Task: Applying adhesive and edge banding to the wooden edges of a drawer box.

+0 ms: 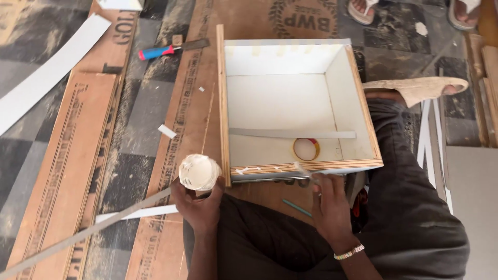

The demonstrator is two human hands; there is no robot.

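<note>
White laminate lined the open plywood drawer box lying on the floor directly ahead of both hands. A roll of pale edge banding was grasped in the left hand, its loose strip trailing away to the left. The right hand was closed on the strip end, pressed against the near edge of the box. Banding of that edge was judged barely begun; bare ply was still shown on the side rims. A tape ring and a grey strip lay inside the box, beyond the right hand. Open floor was left beyond the left hand; a chisel lay far ahead of it.
</note>
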